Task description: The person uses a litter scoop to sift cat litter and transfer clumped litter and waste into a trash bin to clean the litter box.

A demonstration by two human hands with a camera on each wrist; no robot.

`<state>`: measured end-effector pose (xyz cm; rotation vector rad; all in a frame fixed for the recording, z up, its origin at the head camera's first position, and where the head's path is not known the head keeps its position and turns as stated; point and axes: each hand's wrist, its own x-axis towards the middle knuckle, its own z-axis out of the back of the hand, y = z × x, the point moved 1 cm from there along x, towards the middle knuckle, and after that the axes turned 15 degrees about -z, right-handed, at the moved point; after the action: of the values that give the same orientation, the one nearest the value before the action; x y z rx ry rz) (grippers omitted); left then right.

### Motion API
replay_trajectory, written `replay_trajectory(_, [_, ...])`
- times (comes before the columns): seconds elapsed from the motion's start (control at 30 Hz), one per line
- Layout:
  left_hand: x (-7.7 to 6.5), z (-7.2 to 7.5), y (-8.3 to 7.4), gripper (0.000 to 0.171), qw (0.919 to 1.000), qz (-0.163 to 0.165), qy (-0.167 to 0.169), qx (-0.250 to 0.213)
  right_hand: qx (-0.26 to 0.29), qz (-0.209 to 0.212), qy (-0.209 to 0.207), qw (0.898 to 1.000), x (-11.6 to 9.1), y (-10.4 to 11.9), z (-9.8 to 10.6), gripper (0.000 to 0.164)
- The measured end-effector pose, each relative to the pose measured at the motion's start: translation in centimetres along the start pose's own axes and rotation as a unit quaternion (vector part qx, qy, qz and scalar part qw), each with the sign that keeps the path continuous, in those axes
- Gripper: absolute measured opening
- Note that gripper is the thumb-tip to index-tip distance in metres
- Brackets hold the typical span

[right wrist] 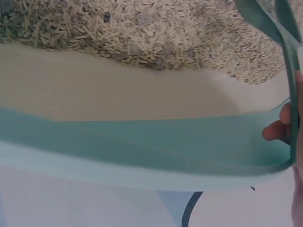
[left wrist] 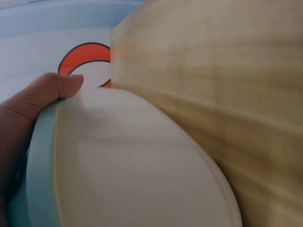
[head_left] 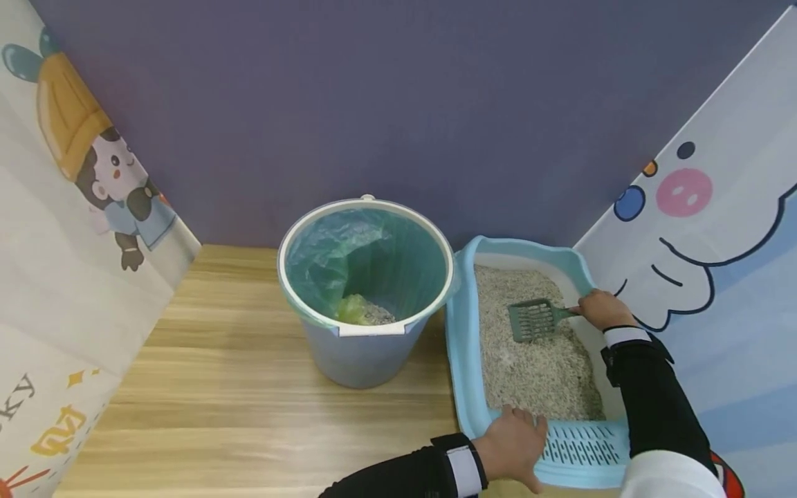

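A blue-rimmed litter box with pale pellet litter stands on the right. My right hand holds the handle of a green slotted litter scoop, at the box's right rim. The scoop's head lies over the litter, and the right wrist view shows its handle in the fingers. My left hand grips the box's near left corner, fingers over the rim beside the slotted step. In the left wrist view, its thumb lies on the blue edge.
Left of the box, close to it, stands a bin lined with a green bag; some litter and a yellow-green bundle lie inside. A dark wall rises behind, with printed panels at both sides. The floor is wood-patterned.
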<state>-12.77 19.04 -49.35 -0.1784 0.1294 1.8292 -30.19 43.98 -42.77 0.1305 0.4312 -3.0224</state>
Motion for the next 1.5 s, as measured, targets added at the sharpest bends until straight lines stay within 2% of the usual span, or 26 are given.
replay_trajectory(0.1, [-0.8, 0.1, 1.1, 0.098, 0.9999, -0.014, -0.007, -0.005, -0.003, 0.001, 0.002, 1.0, -0.8, -0.7, 0.0, 0.027])
replay_trajectory(0.27, [-2.2, 0.1, 4.0, 0.099, 0.9985, -0.052, 0.0, -0.017, 0.011, -0.007, 0.015, 1.0, -2.6, -2.2, -0.6, 0.031])
replay_trajectory(0.37, [-2.9, 0.1, 5.7, 0.096, 0.9971, -0.074, -0.001, -0.018, 0.032, -0.023, 0.029, 0.999, -3.7, -3.0, -1.2, 0.036])
replay_trajectory(0.5, [-3.5, 0.0, 7.3, 0.095, 0.9961, -0.083, 0.002, -0.028, 0.065, -0.052, 0.05, 0.995, -4.7, -3.3, -1.7, 0.041])
replay_trajectory(0.63, [-3.9, 0.1, 8.3, 0.099, 0.9965, -0.074, 0.017, -0.037, 0.08, -0.071, 0.06, 0.992, -5.0, -3.1, -1.9, 0.042])
replay_trajectory(0.8, [-4.7, 0.7, 9.1, 0.097, 0.9975, -0.06, 0.025, -0.028, 0.082, -0.074, 0.065, 0.992, -5.5, -2.8, -2.1, 0.04])
replay_trajectory(0.97, [-5.6, 1.2, 10.0, 0.09, 0.9993, -0.011, 0.023, -0.026, 0.095, -0.085, 0.05, 0.991, -6.3, -2.3, -2.3, 0.041])
replay_trajectory(1.07, [-6.0, 1.3, 10.4, 0.079, 0.9992, 0.021, 0.015, -0.03, 0.112, -0.1, 0.04, 0.988, -6.7, -1.7, -2.5, 0.044])
replay_trajectory(1.2, [-6.3, 1.0, 10.8, 0.068, 0.9984, 0.047, 0.004, -0.03, 0.132, -0.12, 0.013, 0.984, -7.3, -0.8, -2.8, 0.046])
replay_trajectory(1.3, [-6.5, 0.7, 11.2, 0.065, 0.9976, 0.06, -0.001, -0.033, 0.138, -0.137, -0.005, 0.981, -7.7, -0.3, -3.1, 0.047])
replay_trajectory(1.5, [-6.6, 0.4, 12.0, 0.062, 0.9963, 0.072, -0.021, -0.042, 0.141, -0.168, -0.006, 0.976, -8.3, 0.5, -2.8, 0.045])
